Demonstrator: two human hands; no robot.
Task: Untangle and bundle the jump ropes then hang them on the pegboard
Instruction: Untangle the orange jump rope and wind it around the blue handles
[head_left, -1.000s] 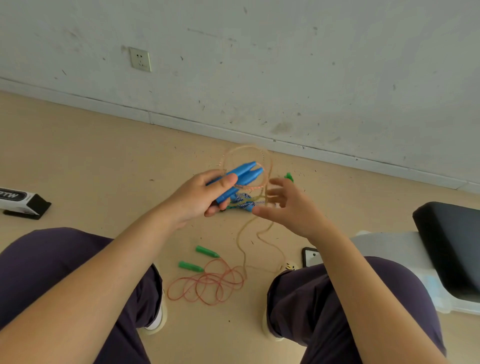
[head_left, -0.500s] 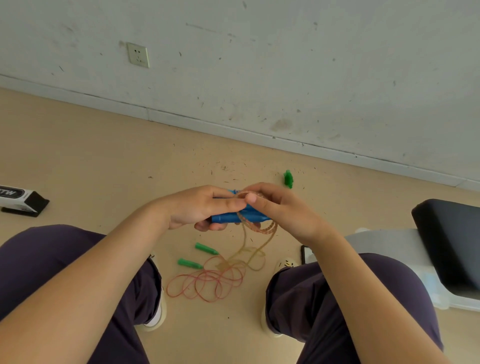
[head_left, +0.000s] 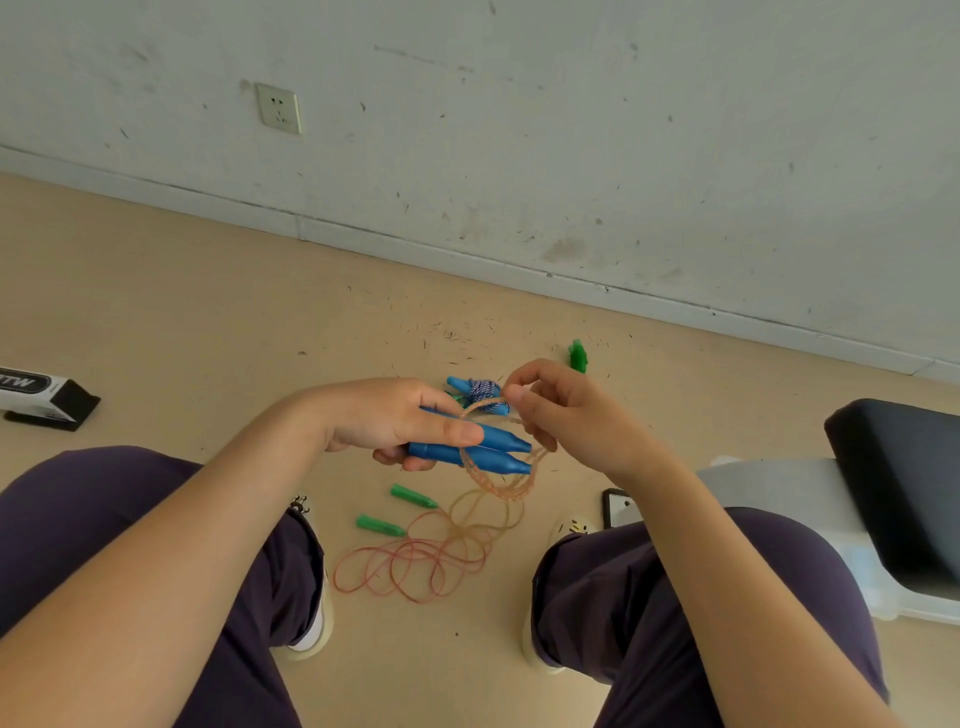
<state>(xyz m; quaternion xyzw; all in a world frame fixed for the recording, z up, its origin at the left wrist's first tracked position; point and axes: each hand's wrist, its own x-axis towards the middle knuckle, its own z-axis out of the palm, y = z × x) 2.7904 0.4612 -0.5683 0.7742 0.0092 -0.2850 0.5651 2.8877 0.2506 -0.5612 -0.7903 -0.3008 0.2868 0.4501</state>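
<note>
The person sits with both knees apart above a tan floor (head_left: 182, 312), hands raised between them. The left hand (head_left: 387, 423) holds the two blue handles (head_left: 483, 452) of a jump rope side by side, its grip closed around their butt ends with the thumb laid flat along the upper handle; the tapered tips point to the right. The right hand (head_left: 561, 410) has its grip narrowed to a pinch, thumb and forefinger pressed on the pale orange cord (head_left: 498, 486) just above the handle tips. From that pinch the cord loops over the handles and hangs below them in a few loose turns, then trails down toward the floor.

On the floor between the feet lies a second rope: two green handles (head_left: 397, 512) close together and, just beside them, a loose tangle of red cord (head_left: 410, 569). Behind the hands, partly hidden, a bundled rope with blue-and-white cord (head_left: 480, 391) wound around blue handles rests on the floor. A small green piece (head_left: 577, 356) lies further back near the wall (head_left: 571, 130); what it is cannot be told.

At the left edge sits a black-and-white box (head_left: 36, 397). At the right, a black cushion (head_left: 904, 493) rests on a pale plastic base (head_left: 769, 483). A wall socket (head_left: 279, 108) is mounted low on the wall. No pegboard shows in this view.
</note>
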